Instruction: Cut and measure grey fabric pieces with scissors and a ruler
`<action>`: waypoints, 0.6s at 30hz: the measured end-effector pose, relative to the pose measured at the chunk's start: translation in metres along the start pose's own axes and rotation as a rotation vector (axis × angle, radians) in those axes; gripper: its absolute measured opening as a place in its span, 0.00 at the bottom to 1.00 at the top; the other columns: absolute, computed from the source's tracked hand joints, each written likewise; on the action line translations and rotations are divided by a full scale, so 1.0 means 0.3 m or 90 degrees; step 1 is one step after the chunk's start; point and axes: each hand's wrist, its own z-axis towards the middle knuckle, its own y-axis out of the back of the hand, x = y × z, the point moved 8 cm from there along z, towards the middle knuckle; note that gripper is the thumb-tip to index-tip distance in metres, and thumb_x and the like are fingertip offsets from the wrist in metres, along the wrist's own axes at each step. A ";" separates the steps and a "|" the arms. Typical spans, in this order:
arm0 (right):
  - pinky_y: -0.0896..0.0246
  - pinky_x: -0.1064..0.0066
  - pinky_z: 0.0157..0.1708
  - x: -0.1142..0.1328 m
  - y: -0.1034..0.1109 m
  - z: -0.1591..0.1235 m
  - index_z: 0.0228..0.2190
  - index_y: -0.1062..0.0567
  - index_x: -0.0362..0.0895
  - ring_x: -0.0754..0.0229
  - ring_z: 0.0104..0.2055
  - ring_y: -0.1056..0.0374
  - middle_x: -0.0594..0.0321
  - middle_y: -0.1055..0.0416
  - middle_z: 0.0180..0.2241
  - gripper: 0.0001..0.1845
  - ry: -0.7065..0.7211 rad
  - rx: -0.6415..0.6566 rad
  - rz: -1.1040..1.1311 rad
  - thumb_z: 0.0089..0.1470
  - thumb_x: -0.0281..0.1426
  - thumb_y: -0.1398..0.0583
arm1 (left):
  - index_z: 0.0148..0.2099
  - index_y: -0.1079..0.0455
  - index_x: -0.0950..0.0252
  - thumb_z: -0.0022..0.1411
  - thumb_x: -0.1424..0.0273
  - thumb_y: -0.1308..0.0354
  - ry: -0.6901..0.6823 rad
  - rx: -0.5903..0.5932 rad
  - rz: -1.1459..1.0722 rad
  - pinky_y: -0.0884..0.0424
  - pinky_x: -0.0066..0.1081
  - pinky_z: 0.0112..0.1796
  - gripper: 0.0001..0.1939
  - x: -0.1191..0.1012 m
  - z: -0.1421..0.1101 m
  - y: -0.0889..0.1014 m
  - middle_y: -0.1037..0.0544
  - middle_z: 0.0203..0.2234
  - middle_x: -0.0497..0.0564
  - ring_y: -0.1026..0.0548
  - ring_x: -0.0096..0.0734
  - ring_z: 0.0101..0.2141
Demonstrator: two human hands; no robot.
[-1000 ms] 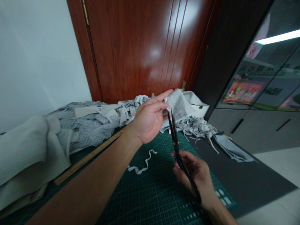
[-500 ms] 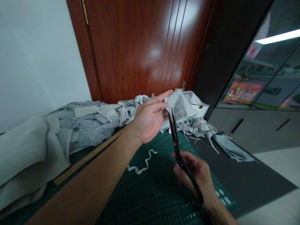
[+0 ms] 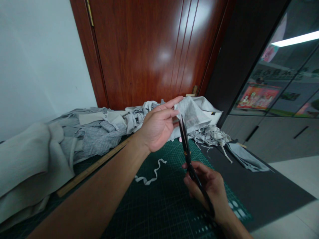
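My left hand reaches across the cutting mat, palm turned up, and pinches the edge of a light grey piece of fabric that hangs from its fingers. My right hand grips a pair of black scissors by the handles. The blades point up and away, only slightly apart, with their tips beside the fabric edge near my left fingertips. Whether the tips touch the cloth I cannot tell. A thin curled strip of white fabric lies on the green cutting mat below my left wrist.
Grey fabric is heaped along the back and left, with a wooden ruler in front. Thin scrap strips pile up behind the scissors. Folded grey cloth lies on the dark tabletop at right. A brown door stands behind.
Almost nothing differs. The fabric in my left hand has shifted slightly, and the scissors in my right hand have moved a tiny bit to the left.
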 end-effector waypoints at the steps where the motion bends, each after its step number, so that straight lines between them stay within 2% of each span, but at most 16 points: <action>1: 0.41 0.76 0.18 -0.002 0.001 -0.001 0.42 0.19 0.43 0.66 0.20 0.39 0.68 0.31 0.24 0.11 -0.001 0.001 -0.002 0.60 0.35 0.33 | 0.70 0.33 0.72 0.60 0.82 0.44 -0.001 -0.002 0.000 0.28 0.41 0.56 0.35 0.000 0.000 0.001 0.15 0.47 0.60 0.20 0.38 0.47; 7: 0.41 0.76 0.18 -0.010 0.002 -0.006 0.42 0.20 0.43 0.67 0.20 0.40 0.69 0.31 0.23 0.10 0.003 0.007 -0.013 0.60 0.34 0.33 | 0.69 0.35 0.81 0.57 0.88 0.45 0.011 -0.021 0.002 0.30 0.34 0.57 0.36 -0.002 -0.003 0.002 0.16 0.48 0.63 0.21 0.35 0.49; 11: 0.41 0.76 0.18 -0.010 0.003 -0.008 0.41 0.19 0.43 0.67 0.20 0.39 0.69 0.31 0.23 0.10 0.007 -0.003 -0.013 0.59 0.34 0.32 | 0.69 0.35 0.81 0.57 0.89 0.46 0.014 -0.030 0.008 0.31 0.33 0.56 0.36 -0.005 -0.002 0.002 0.16 0.47 0.62 0.20 0.32 0.47; 18: 0.41 0.77 0.17 -0.015 0.003 -0.007 0.41 0.19 0.43 0.67 0.19 0.39 0.68 0.30 0.23 0.10 0.004 -0.007 -0.018 0.59 0.35 0.32 | 0.68 0.34 0.78 0.56 0.89 0.45 0.007 -0.018 0.022 0.32 0.33 0.59 0.37 -0.005 0.000 0.004 0.16 0.50 0.62 0.20 0.33 0.50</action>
